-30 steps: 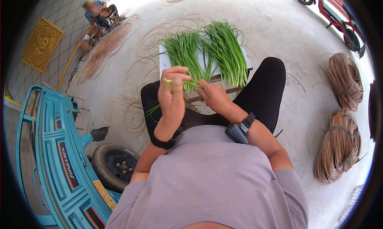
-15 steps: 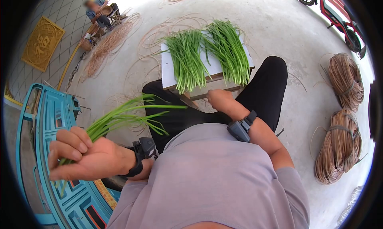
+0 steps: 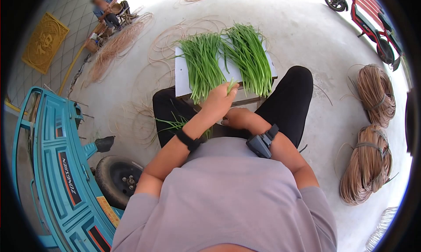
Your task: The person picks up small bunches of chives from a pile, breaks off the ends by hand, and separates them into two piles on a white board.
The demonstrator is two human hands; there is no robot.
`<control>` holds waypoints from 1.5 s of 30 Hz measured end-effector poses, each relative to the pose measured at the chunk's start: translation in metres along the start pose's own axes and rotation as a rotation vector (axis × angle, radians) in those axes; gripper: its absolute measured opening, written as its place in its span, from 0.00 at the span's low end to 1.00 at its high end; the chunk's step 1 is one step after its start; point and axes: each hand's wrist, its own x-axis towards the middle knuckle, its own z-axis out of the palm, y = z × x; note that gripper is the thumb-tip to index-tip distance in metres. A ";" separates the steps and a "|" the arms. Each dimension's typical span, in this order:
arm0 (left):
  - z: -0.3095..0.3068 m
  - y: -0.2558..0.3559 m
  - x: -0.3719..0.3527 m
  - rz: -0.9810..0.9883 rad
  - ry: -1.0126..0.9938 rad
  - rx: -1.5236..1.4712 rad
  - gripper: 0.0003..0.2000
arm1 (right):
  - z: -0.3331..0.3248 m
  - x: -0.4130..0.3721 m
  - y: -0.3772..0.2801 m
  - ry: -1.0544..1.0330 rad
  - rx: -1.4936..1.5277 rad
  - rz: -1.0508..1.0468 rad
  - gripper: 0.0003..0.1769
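Observation:
My left hand [image 3: 217, 104] is wrapped round a small bunch of chives [image 3: 231, 84]. Their pale cut ends stick up past the fingers, and their green tips trail down over my lap by the left wrist. Just below and to the right, my right hand [image 3: 240, 118] is curled closed close to the left one; what it holds, if anything, is hidden. Beyond both hands, two larger piles of chives, a left pile [image 3: 202, 63] and a right pile [image 3: 251, 59], lie side by side on a low table with a white top [image 3: 181, 76].
A blue cargo vehicle [image 3: 66, 164] with a black wheel [image 3: 117, 182] stands at my left. Bundled brown strips [image 3: 367, 164] lie on the floor at right, near a red scooter [image 3: 368, 24]. Loose strips [image 3: 118, 48] spread far left beside a seated person [image 3: 109, 10].
My left hand has swung from the far left to the middle with the chives, coming in beside the right hand. The right hand stays almost in place.

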 end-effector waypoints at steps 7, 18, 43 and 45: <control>0.045 -0.012 0.027 -0.115 -0.150 0.120 0.16 | 0.001 -0.005 0.005 0.124 0.053 -0.157 0.24; 0.043 -0.021 0.034 -0.191 -0.103 -0.181 0.15 | -0.018 -0.021 -0.012 0.080 0.106 -0.087 0.19; 0.036 -0.025 0.034 -0.250 0.048 -0.178 0.14 | -0.004 -0.007 -0.003 0.158 0.109 -0.043 0.20; 0.036 -0.021 0.031 -0.209 0.090 -0.136 0.13 | -0.002 -0.008 -0.004 0.230 0.134 -0.063 0.17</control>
